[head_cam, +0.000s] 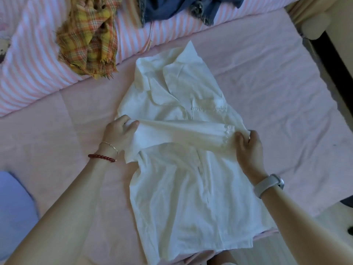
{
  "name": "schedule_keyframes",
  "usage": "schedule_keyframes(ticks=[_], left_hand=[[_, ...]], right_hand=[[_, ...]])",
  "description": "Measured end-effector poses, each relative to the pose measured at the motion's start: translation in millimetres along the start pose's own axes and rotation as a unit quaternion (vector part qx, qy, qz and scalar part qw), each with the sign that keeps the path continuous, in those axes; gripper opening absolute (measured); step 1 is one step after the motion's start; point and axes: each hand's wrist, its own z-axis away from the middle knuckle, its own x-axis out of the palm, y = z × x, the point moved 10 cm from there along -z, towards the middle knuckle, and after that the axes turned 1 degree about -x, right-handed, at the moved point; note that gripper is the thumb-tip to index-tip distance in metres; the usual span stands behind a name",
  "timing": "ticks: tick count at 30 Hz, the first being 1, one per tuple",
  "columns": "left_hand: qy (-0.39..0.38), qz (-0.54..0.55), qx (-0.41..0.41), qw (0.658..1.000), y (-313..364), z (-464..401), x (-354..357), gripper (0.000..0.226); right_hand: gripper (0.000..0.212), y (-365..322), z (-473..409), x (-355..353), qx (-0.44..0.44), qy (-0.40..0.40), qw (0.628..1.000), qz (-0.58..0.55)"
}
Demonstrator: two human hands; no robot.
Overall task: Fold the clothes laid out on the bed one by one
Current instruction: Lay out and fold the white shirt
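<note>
A white collared shirt (183,197) lies face up on the pink bed sheet (267,88), collar away from me, hem at the near edge. One sleeve (181,134) is stretched flat across the chest. My left hand (119,133) grips the sleeve at its shoulder end on the shirt's left side. My right hand (248,148) pinches the sleeve's lace cuff at the shirt's right side.
A yellow plaid cloth (89,37) and a dark blue garment (172,6) lie heaped on a pink-striped quilt (28,69) at the far side. A blue pillow (13,207) sits at the near left. The bed's right edge meets dark furniture (336,60).
</note>
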Motion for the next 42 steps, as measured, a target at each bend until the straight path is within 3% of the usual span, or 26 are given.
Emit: schedule_keyframes(ticks=[4, 7, 11, 13, 15, 19, 21, 24, 30, 33, 36, 39, 42], left_hand=[[0.098, 0.018, 0.074, 0.992, 36, -3, -39, 0.024], [0.145, 0.021, 0.059, 0.987, 40, -16, -43, 0.032], [0.172, 0.089, -0.128, 0.973, -18, -3, -23, 0.063], [0.158, 0.141, -0.235, 0.949, -62, 17, -2, 0.054], [0.130, 0.211, -0.286, 0.926, -92, 32, 18, 0.039], [0.070, 0.254, -0.249, 0.932, -97, 26, 35, 0.024], [0.043, 0.280, -0.238, 0.929, -90, 19, 44, 0.033], [0.079, 0.299, -0.220, 0.925, -89, 21, 33, 0.043], [0.152, 0.252, -0.187, 0.937, -132, 35, -27, 0.045], [0.144, 0.141, -0.220, 0.954, -147, 38, -32, 0.068], [0.150, -0.031, -0.145, 0.977, -124, 30, -35, 0.072], [0.103, -0.183, -0.029, 0.977, -92, 19, -19, 0.052], [0.077, -0.209, 0.002, 0.975, -85, 11, -16, 0.026]], right_hand=[[0.010, -45, -47, -5, -0.013, 0.017, 0.999, -0.047], [0.027, -72, -76, -7, -0.038, 0.047, 0.998, 0.004], [0.056, -69, -81, 17, -0.045, 0.006, 0.983, 0.178], [0.057, -68, -62, 36, -0.098, -0.019, 0.971, 0.219], [0.055, -66, -36, 61, -0.164, -0.064, 0.952, 0.249], [0.055, -56, 5, 109, -0.240, -0.147, 0.910, 0.303], [0.060, -54, 18, 136, -0.291, -0.190, 0.858, 0.378], [0.069, -57, 19, 166, -0.346, -0.224, 0.781, 0.469], [0.067, -65, -12, 166, -0.354, -0.193, 0.740, 0.539], [0.052, -64, -12, 159, -0.363, -0.180, 0.758, 0.512], [0.029, -65, -12, 140, -0.336, -0.142, 0.835, 0.412], [0.013, -73, -10, 119, -0.336, -0.084, 0.880, 0.326], [0.015, -89, -12, 105, -0.332, -0.065, 0.906, 0.254]])
